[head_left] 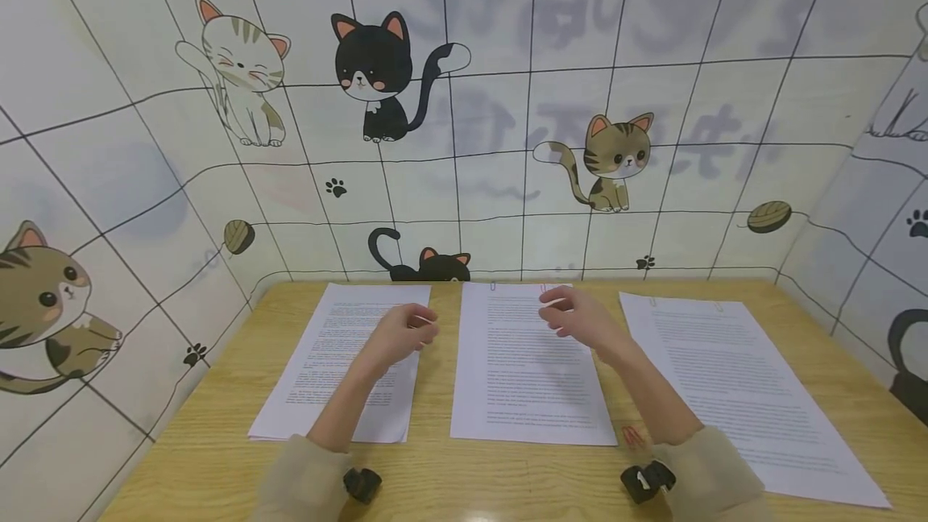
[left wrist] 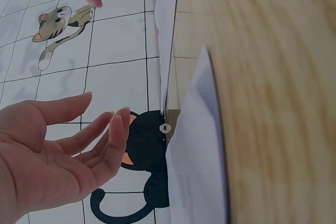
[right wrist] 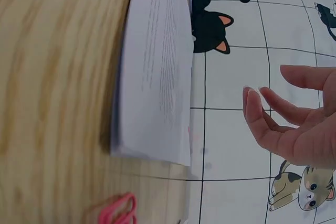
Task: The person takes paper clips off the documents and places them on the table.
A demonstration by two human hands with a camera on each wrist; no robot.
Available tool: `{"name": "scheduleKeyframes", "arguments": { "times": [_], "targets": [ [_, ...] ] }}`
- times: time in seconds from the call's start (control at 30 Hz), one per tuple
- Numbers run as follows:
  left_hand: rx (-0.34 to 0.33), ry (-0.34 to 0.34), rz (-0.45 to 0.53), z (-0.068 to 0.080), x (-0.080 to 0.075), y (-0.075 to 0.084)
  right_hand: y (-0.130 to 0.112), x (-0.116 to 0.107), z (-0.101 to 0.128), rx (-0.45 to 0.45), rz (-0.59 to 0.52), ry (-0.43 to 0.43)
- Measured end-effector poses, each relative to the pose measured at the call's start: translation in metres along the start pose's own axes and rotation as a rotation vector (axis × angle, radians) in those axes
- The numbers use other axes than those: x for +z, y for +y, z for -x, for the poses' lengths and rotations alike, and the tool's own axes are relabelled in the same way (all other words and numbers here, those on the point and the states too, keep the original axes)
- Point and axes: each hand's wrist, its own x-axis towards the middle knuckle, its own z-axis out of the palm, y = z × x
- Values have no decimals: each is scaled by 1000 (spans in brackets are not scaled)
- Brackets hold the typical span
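My left hand [head_left: 399,337] hovers over the right side of the left stack of printed sheets [head_left: 348,365], its fingers loosely bent around nothing. The right hand [head_left: 583,321] is raised above the upper right part of the middle stack [head_left: 525,385], likewise holding nothing. Both wrist views show the left [left wrist: 68,156] and right [right wrist: 294,121] palms with thumb and fingers apart. On the middle stack's top edge sit a dark paper clip [head_left: 493,286] and a red paper clip [head_left: 543,288], the latter partly beside my right fingertips. No clip shows on the left stack.
To the right lies another stack of sheets [head_left: 761,401], with two pale orange paper clips [head_left: 652,303] along its top. Loose red paper clips [head_left: 632,436] lie on the wooden table [head_left: 478,482] near my right forearm. A cat-printed wall covering [head_left: 493,119] stands behind and beside the table.
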Motion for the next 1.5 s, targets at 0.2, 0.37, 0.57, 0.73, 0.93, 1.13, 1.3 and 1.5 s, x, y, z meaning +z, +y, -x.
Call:
{"name": "scheduleKeyframes", "arguments": {
  "times": [0.2,0.37,0.57,0.73,0.93,1.13,1.3,1.5],
  "targets": [
    [-21,-57,-38,-2,8,1,13,-13,3,54,53,-21],
    [-46,-81,-78,-5,15,3,25,-24,3,111,65,-50],
    [-71,-107,-114,-10,22,5,40,-37,-1,137,75,-85],
    [-75,-117,-150,-18,27,3,52,-44,-7,152,44,-95],
    [-86,-128,-143,-26,32,3,57,-48,-8,165,79,-82],
    [-153,-146,-25,-32,34,4,54,-46,-11,200,57,-132],
    [-187,-163,-8,-36,36,5,55,-47,-12,255,56,-102],
    [-215,-187,28,-40,37,5,60,-48,-16,315,-7,-96]
  ]
}}
